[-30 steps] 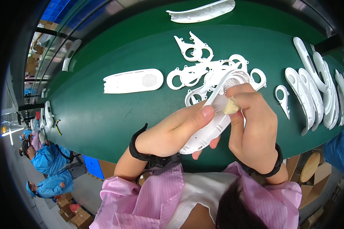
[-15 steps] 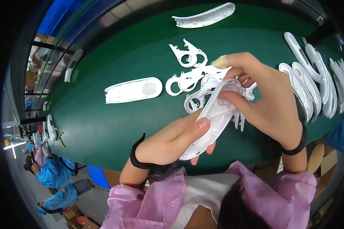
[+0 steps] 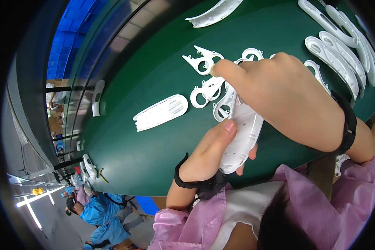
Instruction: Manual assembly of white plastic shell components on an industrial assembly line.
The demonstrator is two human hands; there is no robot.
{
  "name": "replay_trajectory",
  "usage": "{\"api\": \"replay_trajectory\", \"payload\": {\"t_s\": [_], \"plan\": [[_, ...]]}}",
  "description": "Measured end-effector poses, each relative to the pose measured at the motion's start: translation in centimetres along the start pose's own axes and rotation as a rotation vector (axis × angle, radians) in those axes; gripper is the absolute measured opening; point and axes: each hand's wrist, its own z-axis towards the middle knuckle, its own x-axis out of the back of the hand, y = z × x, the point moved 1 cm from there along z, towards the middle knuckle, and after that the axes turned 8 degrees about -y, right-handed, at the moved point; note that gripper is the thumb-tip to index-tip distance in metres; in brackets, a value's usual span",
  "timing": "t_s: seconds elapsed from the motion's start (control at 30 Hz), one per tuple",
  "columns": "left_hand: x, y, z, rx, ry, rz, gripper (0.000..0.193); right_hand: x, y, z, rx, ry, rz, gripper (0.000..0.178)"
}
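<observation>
My left hand (image 3: 210,148) grips a long white plastic shell (image 3: 239,143), thumb along its edge and fingertips showing on the far side. The shell's hollow inner face is up, with its rounded end toward me. My right hand (image 3: 279,98) is over the far end of that shell and the loose white ring-shaped brackets (image 3: 201,96) heaped beyond it. Its bent index finger, with a pale yellowish cover on the tip, is beside a bracket. The other fingertips are hidden behind the hand, so I cannot tell what they touch.
Another white shell (image 3: 162,112) with a perforated round end lies left on the green table (image 3: 129,158). A curved shell (image 3: 216,12) is at the far edge. Several shells (image 3: 333,62) are lined up at right. People in blue (image 3: 100,208) are beyond the table, lower left.
My right hand has left the shell's perforated end and turned over, reaching forward and left over the brackets. My left hand still grips the shell. The whole view has shifted and tilted.
</observation>
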Motion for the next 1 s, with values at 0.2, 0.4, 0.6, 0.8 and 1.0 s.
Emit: {"api": "replay_trajectory", "payload": {"t_s": [0.2, 0.4, 0.6, 0.8, 1.0], "plan": [[-0.4, -0.3, 0.5, -0.065, 0.005, 0.038, 0.052, 0.3, -0.6, -0.2, 0.061, 0.073, 0.042, 0.058], [-0.9, 0.8, 0.3, -0.056, 0.026, 0.151, 0.055, 0.1, -0.6, 0.2, 0.000, 0.058, 0.042, 0.060], [-1.0, 0.6, -0.4, -0.112, 0.092, 0.249, 0.060, 0.0, -0.6, 0.9, -0.165, 0.228, -0.198, 0.047], [-0.9, 0.2, -0.3, -0.159, 0.195, 0.452, 0.057, -0.2, -1.8, 0.7, -0.238, 0.106, -0.102, 0.041], [-0.6, 0.6, -0.8, -0.123, 0.116, 0.401, 0.057, -0.9, -0.7, 0.3, -0.071, 0.143, -0.035, 0.037]]}}
